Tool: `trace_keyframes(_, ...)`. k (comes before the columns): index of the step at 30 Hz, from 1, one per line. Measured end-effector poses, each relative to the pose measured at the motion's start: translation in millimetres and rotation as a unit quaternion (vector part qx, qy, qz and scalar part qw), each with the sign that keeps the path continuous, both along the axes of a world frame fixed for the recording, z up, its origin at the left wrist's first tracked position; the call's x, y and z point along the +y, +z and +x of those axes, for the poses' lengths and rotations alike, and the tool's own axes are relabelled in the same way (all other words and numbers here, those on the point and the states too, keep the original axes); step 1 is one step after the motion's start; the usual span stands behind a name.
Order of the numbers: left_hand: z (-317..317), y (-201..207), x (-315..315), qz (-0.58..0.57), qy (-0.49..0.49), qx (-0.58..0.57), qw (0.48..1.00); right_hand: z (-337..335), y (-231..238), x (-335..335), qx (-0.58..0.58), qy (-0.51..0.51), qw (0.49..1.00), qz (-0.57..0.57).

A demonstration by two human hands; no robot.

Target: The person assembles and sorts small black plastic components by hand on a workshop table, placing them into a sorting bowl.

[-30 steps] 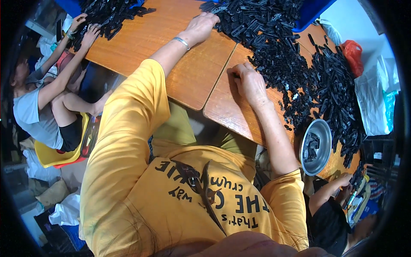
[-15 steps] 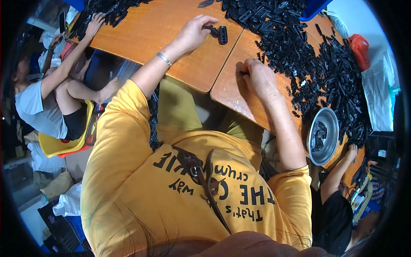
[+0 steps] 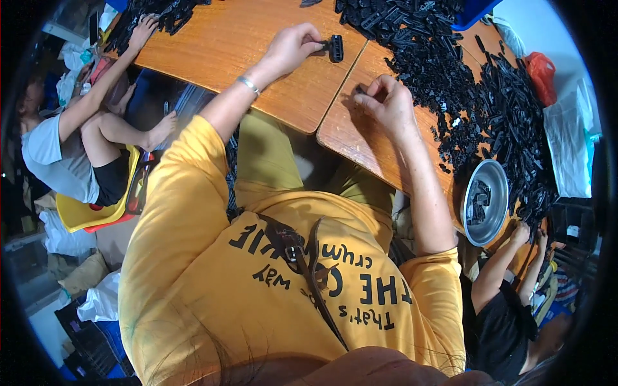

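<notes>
My left hand (image 3: pixel 291 50), with a silver bracelet at the wrist, is over the wooden table with thumb and forefinger pinched on a small black plastic piece (image 3: pixel 324 47). Right beside that piece lies a black oblong plastic part (image 3: pixel 336 48) with slots along it; whether the two are joined I cannot tell. Across the table seam, my right hand (image 3: pixel 390 104) is curled, thumb and forefinger close together at a small dark plastic piece (image 3: pixel 361 89). Its exact shape is too small to make out.
Heaps of small black plastic parts (image 3: pixel 430 83) spread beyond my right hand, with longer black pieces (image 3: pixel 515 128) farther right. A steel bowl (image 3: pixel 499 222) holding black parts sits at the right edge. Co-workers' hands (image 3: pixel 143 31) reach to the table on both sides.
My right hand has turned, its thumb and forefinger now showing by the small piece. My left hand has shifted slightly and its pinch sits closer to the oblong part.
</notes>
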State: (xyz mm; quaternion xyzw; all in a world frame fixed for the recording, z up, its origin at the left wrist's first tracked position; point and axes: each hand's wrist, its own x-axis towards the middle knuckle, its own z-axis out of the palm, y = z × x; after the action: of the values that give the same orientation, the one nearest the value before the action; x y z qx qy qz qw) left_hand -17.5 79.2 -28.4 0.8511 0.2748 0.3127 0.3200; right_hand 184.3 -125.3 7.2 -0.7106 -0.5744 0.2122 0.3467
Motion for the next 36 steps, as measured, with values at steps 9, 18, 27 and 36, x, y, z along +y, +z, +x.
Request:
trace_keyframes(9,18,27,-104,-0.533,-0.147,-0.288,0.782,-28,-5,17,0.213,-0.092,0.945,0.23)
trace_keyframes(18,20,30,-106,-0.467,-0.143,-0.264,0.831,-27,12,2,0.384,-0.044,0.897,0.213)
trace_keyframes(27,21,40,-107,-0.478,-0.156,-0.319,0.803,-32,7,3,0.196,-0.05,0.932,0.299)
trace_keyframes(36,20,46,-110,-0.443,-0.147,-0.336,0.818,-42,21,3,0.049,-0.025,0.938,0.342)
